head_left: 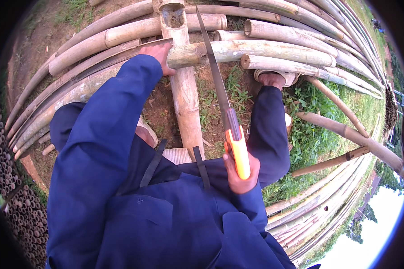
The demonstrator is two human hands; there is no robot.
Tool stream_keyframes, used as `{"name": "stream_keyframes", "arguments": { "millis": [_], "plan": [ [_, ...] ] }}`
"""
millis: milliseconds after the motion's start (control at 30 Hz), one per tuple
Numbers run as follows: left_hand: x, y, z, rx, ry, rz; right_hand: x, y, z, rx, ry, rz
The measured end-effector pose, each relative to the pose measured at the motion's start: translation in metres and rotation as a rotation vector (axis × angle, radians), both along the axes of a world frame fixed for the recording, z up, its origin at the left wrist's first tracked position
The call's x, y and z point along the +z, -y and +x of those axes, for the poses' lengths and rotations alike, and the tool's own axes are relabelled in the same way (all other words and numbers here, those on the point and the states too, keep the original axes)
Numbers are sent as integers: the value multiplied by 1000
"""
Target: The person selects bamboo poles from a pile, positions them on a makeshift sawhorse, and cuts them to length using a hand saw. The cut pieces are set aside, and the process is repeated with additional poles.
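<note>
My right hand [243, 172] is closed round the orange handle of a hand saw [219, 85]. The long, narrow blade points away from me and crosses over a bamboo pole [265, 50] close to its left end. That pole lies crosswise over an upright-looking thicker bamboo piece [187, 103] with a notch near its far end. My left hand [159, 54] grips the pole's left end, thumb on the near side; its other fingers are partly hidden. Whether the blade's teeth touch the pole I cannot tell.
Several long bamboo poles [116, 36] lie to the left, and more [296, 33] at the far right. A propped bamboo frame [345, 130] stands right of my leg. Stacked cut bamboo [22, 219] fills the lower left. My feet rest on soil and grass beside the thick piece.
</note>
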State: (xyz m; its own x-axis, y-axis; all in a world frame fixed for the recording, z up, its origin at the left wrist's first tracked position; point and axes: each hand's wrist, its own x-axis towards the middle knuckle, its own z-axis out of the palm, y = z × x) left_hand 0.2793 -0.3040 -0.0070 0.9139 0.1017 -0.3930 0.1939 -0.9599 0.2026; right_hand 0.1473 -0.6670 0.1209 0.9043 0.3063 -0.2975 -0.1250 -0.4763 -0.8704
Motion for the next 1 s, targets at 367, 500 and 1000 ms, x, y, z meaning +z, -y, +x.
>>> {"name": "stream_keyframes", "arguments": {
  "millis": [367,500,1000],
  "plan": [
    [2,-7,-4,-9,-1,-11,32,20,-53,66,147,-67],
    [5,1,9,-9,-23,-19,-29,-33,35,4,89,19],
    [3,0,4,1,13,-66,-33,-54,52,-27,158,58]
  ]
}}
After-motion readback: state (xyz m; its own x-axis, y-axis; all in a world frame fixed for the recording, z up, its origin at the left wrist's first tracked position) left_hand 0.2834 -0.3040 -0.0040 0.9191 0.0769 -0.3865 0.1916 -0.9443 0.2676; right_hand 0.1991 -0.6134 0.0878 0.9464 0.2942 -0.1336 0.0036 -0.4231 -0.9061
